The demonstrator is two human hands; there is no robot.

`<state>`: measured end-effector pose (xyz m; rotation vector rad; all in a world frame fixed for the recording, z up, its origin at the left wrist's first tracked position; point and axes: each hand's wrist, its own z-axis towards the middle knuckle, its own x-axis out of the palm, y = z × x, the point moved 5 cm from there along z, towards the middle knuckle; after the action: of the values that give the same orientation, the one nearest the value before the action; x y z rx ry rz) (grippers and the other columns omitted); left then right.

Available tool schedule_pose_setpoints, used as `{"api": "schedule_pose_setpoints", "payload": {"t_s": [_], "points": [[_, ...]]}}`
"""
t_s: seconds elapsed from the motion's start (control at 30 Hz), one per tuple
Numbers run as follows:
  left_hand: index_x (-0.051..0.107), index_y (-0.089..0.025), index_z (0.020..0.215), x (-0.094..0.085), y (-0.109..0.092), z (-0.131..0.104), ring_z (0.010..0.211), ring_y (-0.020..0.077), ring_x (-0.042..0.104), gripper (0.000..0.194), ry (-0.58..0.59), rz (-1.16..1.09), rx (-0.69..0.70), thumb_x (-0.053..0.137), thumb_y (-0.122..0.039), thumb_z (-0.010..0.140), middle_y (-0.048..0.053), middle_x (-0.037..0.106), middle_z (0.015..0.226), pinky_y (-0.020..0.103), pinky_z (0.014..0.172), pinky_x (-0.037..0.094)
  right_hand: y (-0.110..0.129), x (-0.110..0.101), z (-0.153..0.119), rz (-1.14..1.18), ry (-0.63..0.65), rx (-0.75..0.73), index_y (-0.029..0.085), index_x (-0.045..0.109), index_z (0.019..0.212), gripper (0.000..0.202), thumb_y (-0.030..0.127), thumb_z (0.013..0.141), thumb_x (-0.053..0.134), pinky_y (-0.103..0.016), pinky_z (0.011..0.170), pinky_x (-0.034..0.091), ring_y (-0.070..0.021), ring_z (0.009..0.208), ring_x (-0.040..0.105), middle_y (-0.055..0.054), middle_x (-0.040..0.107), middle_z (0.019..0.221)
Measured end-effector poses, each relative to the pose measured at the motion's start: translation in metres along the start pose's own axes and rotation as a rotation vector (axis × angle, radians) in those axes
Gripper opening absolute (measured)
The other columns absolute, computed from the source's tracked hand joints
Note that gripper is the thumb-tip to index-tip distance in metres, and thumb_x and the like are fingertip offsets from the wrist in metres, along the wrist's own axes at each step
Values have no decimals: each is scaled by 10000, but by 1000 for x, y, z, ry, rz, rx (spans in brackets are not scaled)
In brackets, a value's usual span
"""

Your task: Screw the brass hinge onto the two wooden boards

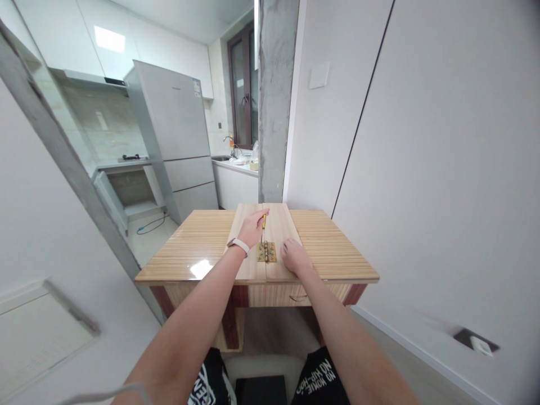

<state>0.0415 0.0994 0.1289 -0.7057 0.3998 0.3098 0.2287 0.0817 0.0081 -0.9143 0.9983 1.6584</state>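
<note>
Two pale wooden boards, a left board (245, 270) and a right board (278, 222), lie side by side on the desk. A brass-coloured hinge (272, 259) spans the seam between them, with screws in its leaves. My left hand (252, 229) is closed around a screwdriver (264, 221) with a yellow and black handle. The screwdriver stands nearly upright, its tip down at the left leaf of the hinge. Just right of the hinge, my right hand (296, 257) rests on the right board with its fingers curled in. Whatever those fingers hold, if anything, is hidden.
The wooden desk (333, 242) has a drawer at its front edge. A white wall (422, 169) stands close on the right. Beyond the desk are a grey pillar (276, 112), a refrigerator (177, 124) and a kitchen counter (236, 183) with a tap.
</note>
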Motion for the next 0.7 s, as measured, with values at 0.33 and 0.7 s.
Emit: {"api": "schedule_pose_setpoints", "payload": {"t_s": [0.33,0.7], "points": [[746,-221,1182,-3,8,-1,865,139,692,286,-78,-68,-104,605,-162,940,74,697,1122,287,831,612,1,-1,0,11,35,9,213,653,1031,269,318,1035,406,-295,1015,344,-205,1133,536,-108,649,1159],[638,-206,1357,-2,4,-2,1161,203,648,402,-32,-2,-7,516,-142,979,93,675,1300,379,1068,514,-1,1,1,8,29,6,214,647,1015,265,330,1036,409,-292,1010,352,-204,1135,547,-114,646,1158]]}}
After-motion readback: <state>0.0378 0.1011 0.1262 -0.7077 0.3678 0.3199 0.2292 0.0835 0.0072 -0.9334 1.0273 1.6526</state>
